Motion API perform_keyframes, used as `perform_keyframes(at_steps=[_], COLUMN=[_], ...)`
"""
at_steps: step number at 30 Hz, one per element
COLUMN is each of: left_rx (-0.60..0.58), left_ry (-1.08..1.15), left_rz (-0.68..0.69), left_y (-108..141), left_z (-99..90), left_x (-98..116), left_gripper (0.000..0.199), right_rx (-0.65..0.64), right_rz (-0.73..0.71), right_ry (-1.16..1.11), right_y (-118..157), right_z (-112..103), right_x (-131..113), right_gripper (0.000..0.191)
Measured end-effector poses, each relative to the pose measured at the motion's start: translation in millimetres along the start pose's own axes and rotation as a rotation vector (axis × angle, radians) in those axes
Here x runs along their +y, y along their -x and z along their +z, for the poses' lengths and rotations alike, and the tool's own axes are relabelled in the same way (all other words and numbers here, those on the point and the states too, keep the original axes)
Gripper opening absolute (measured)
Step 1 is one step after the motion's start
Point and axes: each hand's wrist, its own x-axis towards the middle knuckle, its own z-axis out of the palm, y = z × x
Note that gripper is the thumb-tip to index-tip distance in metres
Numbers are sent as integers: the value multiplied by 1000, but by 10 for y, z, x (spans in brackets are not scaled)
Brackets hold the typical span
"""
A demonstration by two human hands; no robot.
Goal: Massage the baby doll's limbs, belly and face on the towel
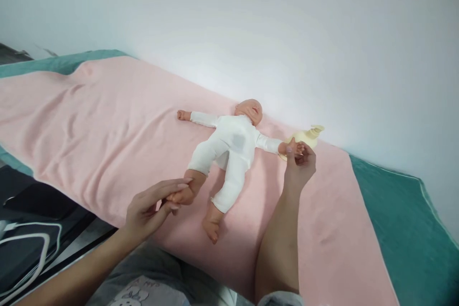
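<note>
A baby doll [229,141] in a white suit lies on its back on a pink blanket [125,119], arms spread, head toward the wall. My left hand [152,205] has its fingers and thumb closed around the doll's bare foot on the left. The other foot rests on the blanket, untouched. With my right hand [303,160] I pinch the doll's hand on the right side, its arm stretched outward. Just behind that hand sits a pale yellow bottle [304,137] with a spout-like top, partly hidden by my fingers and the doll's hand.
Beneath the blanket, a green cover [405,215] shows at the right and far left. A white wall [287,33] runs along the back edge. White cables [36,236] hang over dark objects at the lower left.
</note>
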Motion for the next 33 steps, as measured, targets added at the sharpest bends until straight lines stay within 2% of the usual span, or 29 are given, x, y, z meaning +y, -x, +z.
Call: perform_keyframes(at_steps=[6, 11, 15, 19, 23, 26, 29, 33], left_rx=[100, 174, 203, 180, 124, 78, 1, -119], left_ry=[57, 62, 94, 104, 129, 155, 159, 71], left_rz=[-46, -131, -143, -159, -177, -155, -152, -160], left_y=[-473, -925, -1177, -1240, -1148, -1018, -846, -561], left_z=[103, 253, 363, 407, 404, 363, 267, 77], left_x=[28, 63, 9, -57, -54, -34, -41, -94], left_gripper=[26, 28, 30, 31, 31, 29, 30, 30], right_rx=[-188, -439, -584, -658, -631, -487, -312, -267], right_rz=[-201, -422, -461, -445, -424, -342, -129, 148], right_ry=[77, 66, 75, 90, 66, 66, 99, 162], right_y=[170, 286, 369, 408, 368, 268, 128, -54], right_z=[180, 294, 372, 413, 396, 285, 68, -286], right_x=[-118, -169, -185, -161, -128, -103, -70, 56], right_gripper=[39, 28, 26, 29, 28, 31, 42, 51])
